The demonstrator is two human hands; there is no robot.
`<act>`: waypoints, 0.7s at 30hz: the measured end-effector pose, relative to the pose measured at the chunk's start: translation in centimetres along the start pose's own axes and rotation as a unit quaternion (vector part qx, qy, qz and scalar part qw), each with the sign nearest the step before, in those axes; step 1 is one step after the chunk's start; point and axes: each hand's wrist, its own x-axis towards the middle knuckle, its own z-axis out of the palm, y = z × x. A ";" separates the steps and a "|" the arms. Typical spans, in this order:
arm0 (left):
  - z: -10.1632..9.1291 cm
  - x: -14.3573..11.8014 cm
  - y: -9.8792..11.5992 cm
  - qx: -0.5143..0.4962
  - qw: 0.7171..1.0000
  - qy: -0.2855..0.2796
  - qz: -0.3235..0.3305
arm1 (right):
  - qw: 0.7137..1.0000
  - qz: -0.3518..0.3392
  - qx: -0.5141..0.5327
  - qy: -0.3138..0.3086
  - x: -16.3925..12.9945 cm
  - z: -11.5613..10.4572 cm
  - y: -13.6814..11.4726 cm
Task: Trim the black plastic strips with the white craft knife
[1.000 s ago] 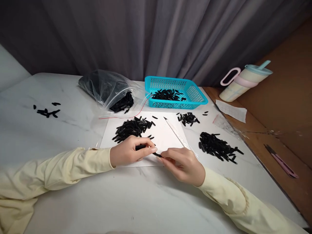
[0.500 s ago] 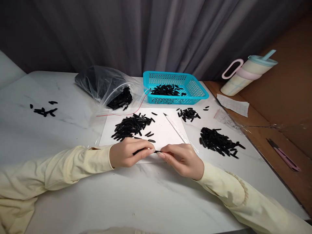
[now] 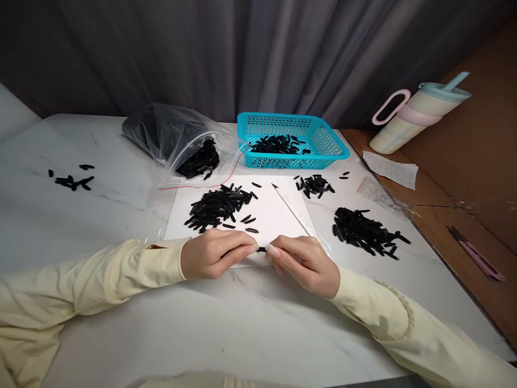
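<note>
My left hand (image 3: 214, 253) and my right hand (image 3: 302, 261) meet fingertip to fingertip at the near edge of a white sheet (image 3: 274, 215). Between them they pinch one small black strip (image 3: 262, 249), mostly hidden by the fingers. Just beyond my left hand lies a pile of the same black strips (image 3: 218, 206) on the sheet, with a few loose ones beside it. Both sleeves are pale yellow.
A second black pile (image 3: 365, 231) lies to the right, a smaller one (image 3: 314, 184) near a turquoise basket (image 3: 331, 143) holding more. A clear bag (image 3: 177, 140) of strips sits at the back left; scattered strips (image 3: 72, 180) far left. A tumbler (image 3: 416, 113) and pink cutter (image 3: 479, 260) sit right.
My hands have drawn closer together, so less of the black strip shows between the fingertips. The view has tilted slightly, shifting everything a little up the frame.
</note>
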 end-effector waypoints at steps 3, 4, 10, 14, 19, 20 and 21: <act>-0.2 0.2 0.3 0.015 1.000 -0.010 0.003 | 1.000 -0.002 0.010 -0.005 0.0 0.0 0.0; -0.2 0.2 0.4 0.015 1.000 -0.012 -0.001 | 1.000 -0.004 0.009 -0.007 0.0 0.0 -0.1; -0.2 0.4 0.7 -0.015 0.999 0.001 -0.034 | 0.999 -0.020 -0.033 -0.007 0.0 -0.2 -0.3; -0.3 0.4 0.6 -0.003 1.000 -0.016 -0.026 | 0.998 -0.043 -0.045 0.006 -0.1 0.1 -0.1; -0.4 0.5 0.4 0.022 0.999 -0.035 0.001 | 0.997 -0.065 -0.051 0.010 -0.1 0.2 0.2; -0.4 0.5 0.4 0.025 0.999 -0.037 0.001 | 0.996 -0.069 -0.050 0.011 -0.1 0.2 0.2; -0.4 0.5 0.4 0.027 0.999 -0.038 0.000 | 0.996 -0.072 -0.050 0.011 0.0 0.2 0.3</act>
